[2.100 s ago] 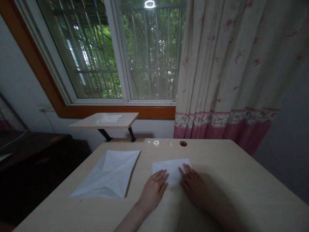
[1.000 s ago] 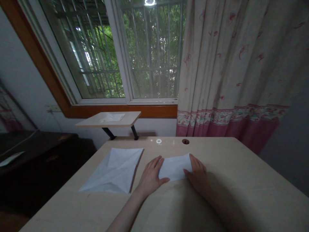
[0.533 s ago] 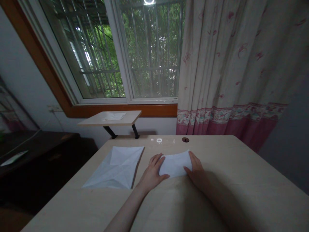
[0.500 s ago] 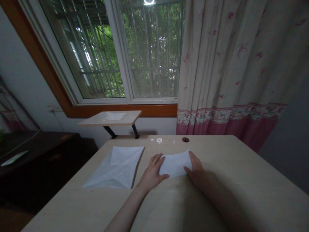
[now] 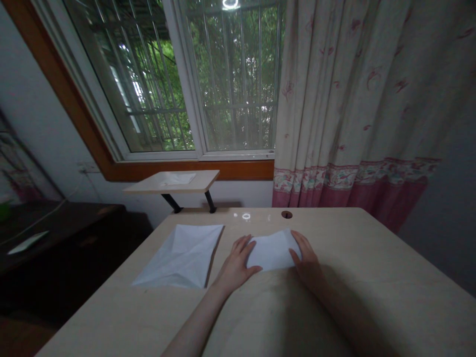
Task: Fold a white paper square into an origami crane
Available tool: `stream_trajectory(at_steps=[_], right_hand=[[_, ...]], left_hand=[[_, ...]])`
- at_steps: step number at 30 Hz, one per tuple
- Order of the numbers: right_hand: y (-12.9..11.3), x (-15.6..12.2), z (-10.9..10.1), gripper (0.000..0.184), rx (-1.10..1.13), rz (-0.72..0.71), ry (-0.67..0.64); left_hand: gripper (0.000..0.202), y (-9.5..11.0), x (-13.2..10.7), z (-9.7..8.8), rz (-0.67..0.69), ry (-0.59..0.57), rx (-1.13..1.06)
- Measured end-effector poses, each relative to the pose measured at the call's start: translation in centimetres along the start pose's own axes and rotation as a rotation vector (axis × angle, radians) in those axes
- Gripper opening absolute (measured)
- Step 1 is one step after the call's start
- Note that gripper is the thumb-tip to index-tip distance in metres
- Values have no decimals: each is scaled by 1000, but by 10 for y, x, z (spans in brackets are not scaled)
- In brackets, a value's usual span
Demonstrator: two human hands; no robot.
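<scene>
A small white folded sheet of paper [image 5: 274, 250] lies low over the table in front of me, held between my two hands. My left hand [image 5: 240, 258] grips its left end, thumb at the near corner and fingers at the far side. At the right end, my right hand [image 5: 307, 255] holds the paper, with its thumb near the front edge and fingers reaching to the far corner. The layers inside the fold cannot be made out. To the left of my left hand rests a larger white paper square [image 5: 186, 255] with crossing creases.
The light wood table [image 5: 372, 277] has a round cable hole [image 5: 286, 214] near its back edge. A raised shelf [image 5: 148, 187] at the back left bears a crumpled white paper [image 5: 178, 178]. A dark cabinet [image 5: 92, 213] stands left; a curtain [image 5: 327, 124] hangs behind.
My right hand has shifted slightly right along the paper's end, and its thumb has moved toward the right edge. My left hand stays at the left end.
</scene>
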State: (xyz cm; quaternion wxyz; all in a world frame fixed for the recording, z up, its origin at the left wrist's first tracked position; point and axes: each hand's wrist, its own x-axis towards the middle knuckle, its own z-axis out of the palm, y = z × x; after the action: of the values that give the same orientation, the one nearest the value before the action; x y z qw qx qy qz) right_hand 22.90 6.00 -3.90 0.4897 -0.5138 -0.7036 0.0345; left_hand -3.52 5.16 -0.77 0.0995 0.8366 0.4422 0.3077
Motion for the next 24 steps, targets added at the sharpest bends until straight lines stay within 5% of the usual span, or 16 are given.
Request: stream_trajectory(at_steps=[8, 13, 19, 24], right_hand=[[-14, 3, -6, 48, 157, 137, 52], [-9, 2, -9, 58, 370, 275, 112], [-7, 5, -15, 54, 508, 297, 157], [-2, 7, -18, 40, 540, 296, 229]], left_hand=[[68, -2, 0, 1, -33, -6, 50], [88, -1, 1, 3, -105, 1, 113], [108, 3, 1, -2, -149, 144, -16], [85, 2, 2, -4, -143, 307, -220]])
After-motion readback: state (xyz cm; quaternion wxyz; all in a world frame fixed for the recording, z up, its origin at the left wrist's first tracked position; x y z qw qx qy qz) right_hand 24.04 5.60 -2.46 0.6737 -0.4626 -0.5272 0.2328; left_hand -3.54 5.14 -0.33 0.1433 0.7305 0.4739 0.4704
